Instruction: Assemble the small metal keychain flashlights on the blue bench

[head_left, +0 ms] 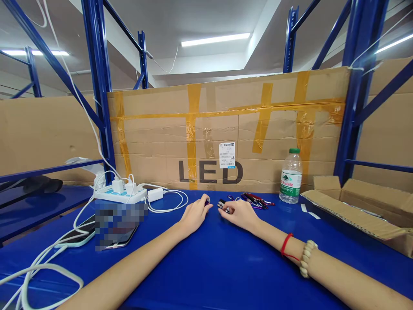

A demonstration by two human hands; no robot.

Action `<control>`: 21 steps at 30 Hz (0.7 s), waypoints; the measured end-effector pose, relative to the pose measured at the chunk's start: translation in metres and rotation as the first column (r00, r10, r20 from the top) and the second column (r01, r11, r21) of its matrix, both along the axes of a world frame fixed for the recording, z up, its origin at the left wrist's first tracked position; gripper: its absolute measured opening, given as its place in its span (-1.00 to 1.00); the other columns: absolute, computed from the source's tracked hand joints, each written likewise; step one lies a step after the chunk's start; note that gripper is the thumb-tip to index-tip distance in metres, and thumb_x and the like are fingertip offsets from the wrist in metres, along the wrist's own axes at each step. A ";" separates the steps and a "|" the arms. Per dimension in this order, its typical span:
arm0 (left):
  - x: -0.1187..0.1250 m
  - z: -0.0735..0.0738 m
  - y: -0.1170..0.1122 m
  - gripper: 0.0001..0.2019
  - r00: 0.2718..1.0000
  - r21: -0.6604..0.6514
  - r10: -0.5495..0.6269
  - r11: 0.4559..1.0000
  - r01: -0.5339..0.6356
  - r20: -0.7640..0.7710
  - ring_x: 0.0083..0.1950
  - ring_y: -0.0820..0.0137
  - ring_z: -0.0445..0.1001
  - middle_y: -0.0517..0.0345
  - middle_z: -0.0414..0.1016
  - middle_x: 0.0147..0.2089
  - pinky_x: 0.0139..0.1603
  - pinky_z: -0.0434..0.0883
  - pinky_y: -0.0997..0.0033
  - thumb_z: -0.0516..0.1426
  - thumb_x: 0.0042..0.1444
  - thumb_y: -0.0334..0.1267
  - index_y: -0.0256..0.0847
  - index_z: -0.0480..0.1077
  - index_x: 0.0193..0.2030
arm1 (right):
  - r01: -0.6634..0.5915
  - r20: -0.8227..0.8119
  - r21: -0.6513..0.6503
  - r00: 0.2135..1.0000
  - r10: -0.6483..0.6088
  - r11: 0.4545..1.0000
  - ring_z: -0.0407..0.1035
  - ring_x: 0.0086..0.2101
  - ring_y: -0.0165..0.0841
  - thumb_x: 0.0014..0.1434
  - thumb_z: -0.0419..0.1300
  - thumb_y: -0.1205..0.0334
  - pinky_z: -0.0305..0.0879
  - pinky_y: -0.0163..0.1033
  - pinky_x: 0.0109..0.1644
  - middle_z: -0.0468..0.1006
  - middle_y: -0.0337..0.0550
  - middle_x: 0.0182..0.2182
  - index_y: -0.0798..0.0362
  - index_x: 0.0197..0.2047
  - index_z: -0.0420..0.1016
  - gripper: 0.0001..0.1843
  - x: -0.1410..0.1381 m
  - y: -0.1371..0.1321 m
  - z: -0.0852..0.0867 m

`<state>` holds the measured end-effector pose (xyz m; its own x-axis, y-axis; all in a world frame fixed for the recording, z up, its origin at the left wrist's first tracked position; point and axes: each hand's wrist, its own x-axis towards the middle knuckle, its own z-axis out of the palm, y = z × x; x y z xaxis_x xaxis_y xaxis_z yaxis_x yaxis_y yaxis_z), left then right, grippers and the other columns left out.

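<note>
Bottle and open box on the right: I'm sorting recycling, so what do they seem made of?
The bottle looks clear and glossy, probably plastic: its wall is see-through with highlights. The open box seems matte corrugated cardboard: plain brown, with folded flaps and a ridged-looking edge.

This looks like a warehouse or storeroom used as a workplace: blue metal racking with bolt-on style braces rises by the far corners of the blue surface, taped cardboard marked "LED" stands along its far edge, and a tube light crosses the plain ceiling.
</note>
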<state>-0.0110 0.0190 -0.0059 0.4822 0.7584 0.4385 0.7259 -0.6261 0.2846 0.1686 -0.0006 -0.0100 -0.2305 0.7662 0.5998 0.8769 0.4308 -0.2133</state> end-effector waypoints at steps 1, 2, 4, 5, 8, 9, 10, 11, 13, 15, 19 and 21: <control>0.000 0.000 0.000 -0.87 1.000 -0.013 -0.024 1.000 0.024 0.012 -0.26 0.38 0.40 0.21 0.38 -0.31 -0.28 0.27 0.44 -0.16 0.19 -0.17 -0.11 0.09 -0.19 | -0.010 0.041 -0.012 0.999 0.010 1.000 0.31 -0.60 -0.44 -0.01 0.07 0.06 0.02 -0.38 -0.53 0.44 -0.28 -0.71 -0.01 -0.54 0.49 -0.73 0.000 0.000 -0.001; 0.000 0.000 0.001 -0.88 0.999 -0.022 -0.048 0.999 0.048 0.027 -0.24 0.39 0.39 0.21 0.37 -0.28 -0.27 0.27 0.44 -0.15 0.18 -0.18 -0.11 0.09 -0.19 | -0.026 0.062 -0.027 0.998 0.028 0.999 0.32 -0.59 -0.44 -0.02 0.08 0.06 0.02 -0.38 -0.53 0.44 -0.28 -0.69 -0.02 -0.52 0.50 -0.75 -0.001 0.000 -0.002; -0.001 -0.001 0.002 -0.91 0.994 -0.030 -0.093 0.995 0.094 0.055 -0.22 0.40 0.37 0.21 0.35 -0.24 -0.23 0.27 0.44 -0.13 0.18 -0.20 -0.10 0.09 -0.21 | -0.067 0.072 -0.054 0.995 0.071 0.996 0.32 -0.57 -0.45 -0.02 0.09 0.06 0.04 -0.39 -0.53 0.47 -0.27 -0.64 -0.02 -0.49 0.50 -0.76 -0.002 0.001 -0.003; -0.001 -0.002 0.003 -0.91 0.991 -0.031 -0.113 0.993 0.115 0.067 -0.21 0.41 0.36 0.21 0.34 -0.24 -0.21 0.26 0.44 -0.12 0.17 -0.21 -0.11 0.09 -0.21 | -0.081 0.072 -0.058 0.994 0.085 0.995 0.33 -0.55 -0.44 -0.01 0.09 0.06 0.06 -0.39 -0.53 0.48 -0.26 -0.61 -0.02 -0.49 0.50 -0.76 -0.002 0.001 -0.004; -0.001 -0.004 0.004 -0.93 0.984 -0.028 -0.151 0.988 0.155 0.098 -0.20 0.42 0.34 0.22 0.34 -0.24 -0.18 0.26 0.43 -0.12 0.17 -0.22 -0.11 0.09 -0.23 | -0.082 0.074 -0.056 0.994 0.086 0.995 0.33 -0.52 -0.44 -0.01 0.09 0.07 0.11 -0.39 -0.50 0.48 -0.22 -0.53 0.01 -0.48 0.50 -0.76 -0.004 -0.001 -0.002; -0.001 -0.004 0.004 -0.93 0.982 -0.027 -0.156 0.987 0.160 0.105 -0.20 0.42 0.34 0.22 0.34 -0.24 -0.18 0.26 0.43 -0.11 0.17 -0.22 -0.11 0.09 -0.24 | -0.071 0.074 -0.056 0.994 0.075 0.996 0.33 -0.51 -0.43 -0.02 0.10 0.08 0.13 -0.38 -0.49 0.47 -0.20 -0.51 0.02 -0.47 0.50 -0.77 -0.005 -0.002 -0.001; -0.001 -0.004 0.004 -0.93 0.981 -0.025 -0.159 0.986 0.163 0.109 -0.20 0.42 0.34 0.22 0.33 -0.24 -0.18 0.26 0.43 -0.11 0.17 -0.22 -0.11 0.09 -0.24 | -0.055 0.075 -0.057 0.995 0.059 0.997 0.33 -0.50 -0.43 -0.03 0.11 0.09 0.15 -0.38 -0.48 0.47 -0.19 -0.48 0.02 -0.45 0.50 -0.78 -0.005 -0.004 0.001; -0.001 -0.004 0.004 -0.93 0.981 -0.025 -0.162 0.986 0.166 0.110 -0.20 0.42 0.34 0.22 0.33 -0.24 -0.18 0.26 0.43 -0.11 0.17 -0.22 -0.11 0.09 -0.24 | -0.038 0.079 -0.060 0.996 0.043 0.997 0.33 -0.50 -0.42 -0.04 0.12 0.10 0.16 -0.37 -0.47 0.47 -0.18 -0.46 0.03 -0.44 0.50 -0.79 -0.005 -0.004 0.002; -0.002 -0.003 0.003 -0.93 0.981 -0.023 -0.165 0.986 0.168 0.107 -0.21 0.42 0.34 0.22 0.33 -0.24 -0.19 0.26 0.44 -0.12 0.18 -0.22 -0.11 0.09 -0.24 | -0.017 0.099 -0.071 0.995 0.024 0.997 0.34 -0.49 -0.41 -0.04 0.11 0.14 0.18 -0.36 -0.44 0.46 -0.16 -0.44 0.04 -0.43 0.51 -0.80 -0.004 -0.004 0.004; -0.001 -0.002 0.003 -0.93 0.982 -0.018 -0.162 0.986 0.165 0.095 -0.21 0.42 0.34 0.22 0.33 -0.24 -0.20 0.27 0.44 -0.11 0.18 -0.22 -0.11 0.09 -0.24 | -0.026 0.133 -0.092 0.990 0.038 0.995 0.34 -0.47 -0.39 0.00 0.08 0.18 0.19 -0.35 -0.41 0.46 -0.15 -0.45 0.03 -0.44 0.53 -0.79 -0.001 -0.001 0.005; -0.001 -0.002 0.001 -0.92 0.988 0.007 -0.148 0.989 0.148 0.043 -0.21 0.39 0.35 0.21 0.32 -0.23 -0.21 0.27 0.42 -0.11 0.18 -0.20 -0.11 0.09 -0.23 | -0.065 0.157 -0.149 0.984 0.089 0.987 0.34 -0.45 -0.39 0.04 0.05 0.20 0.19 -0.33 -0.37 0.48 -0.17 -0.45 -0.02 -0.39 0.54 -0.78 0.004 0.006 0.001; -0.001 -0.002 0.001 -0.92 0.990 0.016 -0.141 0.990 0.141 0.013 -0.21 0.38 0.35 0.20 0.33 -0.23 -0.22 0.28 0.42 -0.10 0.18 -0.20 -0.11 0.09 -0.23 | -0.046 0.138 -0.156 0.988 0.068 0.987 0.35 -0.44 -0.38 0.03 0.06 0.19 0.18 -0.33 -0.41 0.50 -0.18 -0.42 -0.05 -0.37 0.53 -0.79 0.005 0.006 0.000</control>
<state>-0.0117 0.0198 -0.0077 0.5776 0.6766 0.4567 0.6263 -0.7261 0.2836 0.1735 0.0057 -0.0104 -0.3510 0.8288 0.4358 0.8779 0.4532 -0.1547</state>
